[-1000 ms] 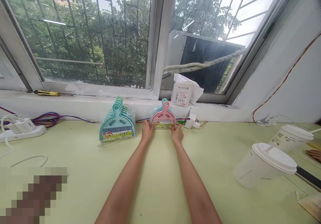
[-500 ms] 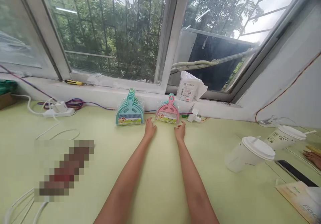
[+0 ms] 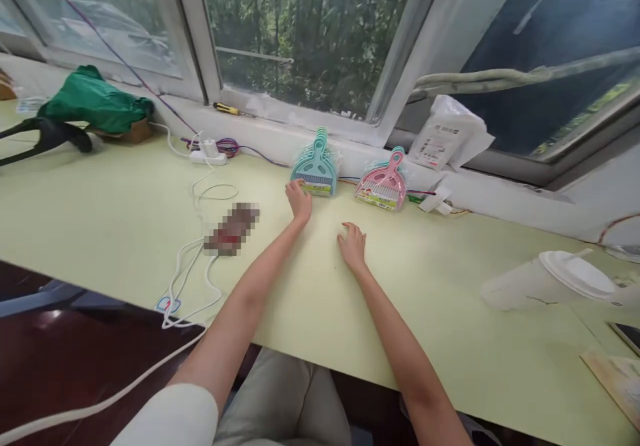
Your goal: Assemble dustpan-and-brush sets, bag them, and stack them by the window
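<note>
Clock directions are as seen from each hand, 12 = toward the window.

Left hand (image 3: pixel 300 203): fingers loosely bent and spread, not gripping anything visible. Fingertips at the front lower-left edge of the blue set (image 3: pixel 317 167); can't tell contact from a small gap. Set sits at its 1 o'clock: nested dustpans with a brush and a label in front, clear wrap, handles up, by the wall under the sill.

Right hand (image 3: pixel 353 246): nothing in it, fingers apart and slightly curled, over the green table (image 3: pixel 320 313). Can't tell if it rests on the top. Pink set (image 3: pixel 384 181) at its 1 o'clock, well apart from the fingers: pink dustpan in front, teal behind, same wrap, handle leaning right. The two sets stand near each other, not touching.

Around left hand: power strip (image 3: pixel 209 157) at 10, screwdriver (image 3: pixel 227 109) on the sill between 10 and 11, green cloth (image 3: pixel 95 103) far out at 10, pixelated item (image 3: pixel 231 230) between 8 and 9.

Around right hand: white pack (image 3: pixel 445 136) on the sill near 2, white adapter (image 3: pixel 437 202) at 2, lidded cup (image 3: pixel 550 281) far out at 3.
</note>
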Tool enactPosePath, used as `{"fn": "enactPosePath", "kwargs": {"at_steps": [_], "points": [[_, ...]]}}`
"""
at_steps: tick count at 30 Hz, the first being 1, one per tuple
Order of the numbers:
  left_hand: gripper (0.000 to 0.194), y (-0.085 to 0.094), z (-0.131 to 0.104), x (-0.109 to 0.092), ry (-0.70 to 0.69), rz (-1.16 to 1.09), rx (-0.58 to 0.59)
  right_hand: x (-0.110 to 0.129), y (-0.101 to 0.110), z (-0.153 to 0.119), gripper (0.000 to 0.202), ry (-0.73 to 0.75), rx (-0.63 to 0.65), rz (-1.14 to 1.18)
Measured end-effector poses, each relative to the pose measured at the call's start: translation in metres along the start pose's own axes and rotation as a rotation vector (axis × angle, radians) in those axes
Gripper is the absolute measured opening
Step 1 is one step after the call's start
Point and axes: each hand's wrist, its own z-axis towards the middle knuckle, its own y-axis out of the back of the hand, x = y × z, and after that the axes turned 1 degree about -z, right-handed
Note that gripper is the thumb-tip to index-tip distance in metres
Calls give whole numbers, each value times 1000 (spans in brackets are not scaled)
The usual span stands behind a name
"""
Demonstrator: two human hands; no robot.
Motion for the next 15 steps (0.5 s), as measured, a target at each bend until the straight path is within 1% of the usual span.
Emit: {"fn": "enactPosePath", "kwargs": {"at_steps": [2,4,6,8,9,12,15], "points": [[42,11,24,14,75,71,-47,6,-5,-5,36,68,46,-4],[46,17,45,27,148,120,-27,6,-7,-7,35,81,40,2],[44,19,61,37,177,149,67,2,-10,-6,37,56,12,4],[35,18,73,45,159,171,164,-4,-12,-1,38,34,-2,-12],[31,17,77,48,143,181,192,-9,-12,3,39,21,-10,-28],[27,14,86,55,102,175,205,-29,-9,25,46,-43,-76,-88],[32,8,93,60,54,79,217,-57,1,60,49,-123,-146,-167]]}}
